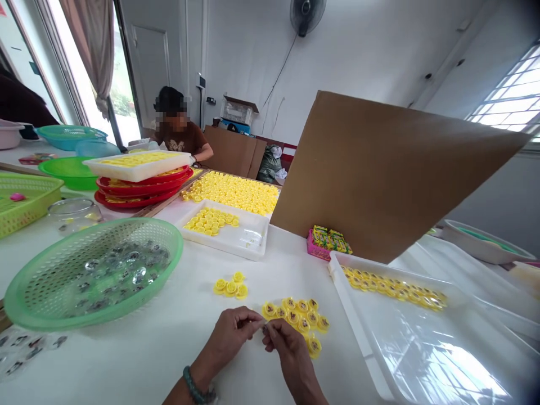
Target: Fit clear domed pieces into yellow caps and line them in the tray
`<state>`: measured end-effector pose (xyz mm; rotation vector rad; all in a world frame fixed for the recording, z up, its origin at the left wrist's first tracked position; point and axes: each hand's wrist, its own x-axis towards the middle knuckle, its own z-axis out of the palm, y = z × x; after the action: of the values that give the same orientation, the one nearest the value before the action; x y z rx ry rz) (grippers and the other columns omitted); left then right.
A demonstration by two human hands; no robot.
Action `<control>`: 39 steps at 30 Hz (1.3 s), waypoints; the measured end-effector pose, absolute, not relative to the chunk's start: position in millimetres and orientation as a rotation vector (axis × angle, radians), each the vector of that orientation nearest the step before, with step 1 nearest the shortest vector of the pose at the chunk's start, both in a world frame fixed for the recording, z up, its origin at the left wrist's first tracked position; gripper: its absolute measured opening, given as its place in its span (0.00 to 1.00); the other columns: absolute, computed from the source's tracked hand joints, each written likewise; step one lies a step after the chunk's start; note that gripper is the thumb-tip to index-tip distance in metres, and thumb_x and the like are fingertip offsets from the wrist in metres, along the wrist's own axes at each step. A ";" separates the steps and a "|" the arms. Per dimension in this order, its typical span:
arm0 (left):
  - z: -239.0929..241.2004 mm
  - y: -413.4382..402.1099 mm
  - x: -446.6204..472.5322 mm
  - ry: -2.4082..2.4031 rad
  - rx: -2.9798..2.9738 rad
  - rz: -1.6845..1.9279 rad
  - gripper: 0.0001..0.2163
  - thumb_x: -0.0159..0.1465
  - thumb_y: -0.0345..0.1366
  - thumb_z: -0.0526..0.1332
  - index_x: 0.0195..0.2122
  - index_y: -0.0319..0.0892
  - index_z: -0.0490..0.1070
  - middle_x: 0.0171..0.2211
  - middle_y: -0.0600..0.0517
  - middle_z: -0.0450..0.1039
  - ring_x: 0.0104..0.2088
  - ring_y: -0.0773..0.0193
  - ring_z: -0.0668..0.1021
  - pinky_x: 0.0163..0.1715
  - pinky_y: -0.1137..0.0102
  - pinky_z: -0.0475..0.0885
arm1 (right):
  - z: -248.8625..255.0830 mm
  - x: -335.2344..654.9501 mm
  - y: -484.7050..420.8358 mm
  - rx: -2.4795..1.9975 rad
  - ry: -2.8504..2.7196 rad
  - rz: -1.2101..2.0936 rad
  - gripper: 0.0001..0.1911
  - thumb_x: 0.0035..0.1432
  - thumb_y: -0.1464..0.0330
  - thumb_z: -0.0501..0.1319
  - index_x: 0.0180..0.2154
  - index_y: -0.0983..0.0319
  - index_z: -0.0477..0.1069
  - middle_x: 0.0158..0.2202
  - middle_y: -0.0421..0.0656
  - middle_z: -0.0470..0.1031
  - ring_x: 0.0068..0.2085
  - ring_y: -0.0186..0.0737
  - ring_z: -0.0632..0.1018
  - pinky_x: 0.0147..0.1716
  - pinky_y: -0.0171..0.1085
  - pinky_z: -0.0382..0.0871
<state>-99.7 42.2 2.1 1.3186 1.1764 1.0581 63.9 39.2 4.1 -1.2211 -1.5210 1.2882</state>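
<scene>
This looks like a small assembly workshop: yellow round pieces (234, 192) spread in bulk at twelve o'clock, a green basket (25, 298) of clear parts (139, 275) at ten, a long white tray (392, 349) at two, and a co-worker (179, 138) at eleven, beyond stacked red trays (158, 191) on the shared white worktop (147, 354).

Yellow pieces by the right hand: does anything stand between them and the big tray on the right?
Only the raised wall of the tray visibly does, on the side facing the yellow pieces. The right hand is at their near edge.
</scene>
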 end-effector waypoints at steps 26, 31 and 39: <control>3.2 44.8 -96.8 1.073 0.978 1.153 0.12 0.48 0.39 0.67 0.26 0.37 0.69 0.20 0.55 0.67 0.21 0.70 0.66 0.22 0.75 0.60 | 8.8 52.8 52.1 -1.216 -1.363 1.312 0.16 0.53 0.55 0.60 0.27 0.63 0.70 0.22 0.39 0.68 0.26 0.35 0.67 0.27 0.33 0.63; 1.4 44.6 -96.1 1.073 1.020 1.206 0.10 0.48 0.36 0.67 0.28 0.38 0.70 0.25 0.53 0.69 0.27 0.68 0.69 0.28 0.75 0.64 | 14.2 55.0 53.3 -1.250 -1.612 1.196 0.17 0.55 0.55 0.57 0.27 0.62 0.69 0.23 0.40 0.67 0.27 0.37 0.68 0.28 0.34 0.64; 2.1 41.3 -93.4 1.115 1.042 1.175 0.09 0.52 0.36 0.63 0.33 0.40 0.67 0.22 0.55 0.69 0.21 0.68 0.70 0.22 0.75 0.63 | 12.1 60.7 56.9 -1.201 -1.557 1.275 0.15 0.56 0.57 0.57 0.39 0.61 0.68 0.27 0.41 0.70 0.29 0.38 0.71 0.32 0.36 0.67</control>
<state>-93.4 41.3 2.1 1.0416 1.1145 1.1753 60.7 56.9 12.1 -1.2014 -1.5566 1.2745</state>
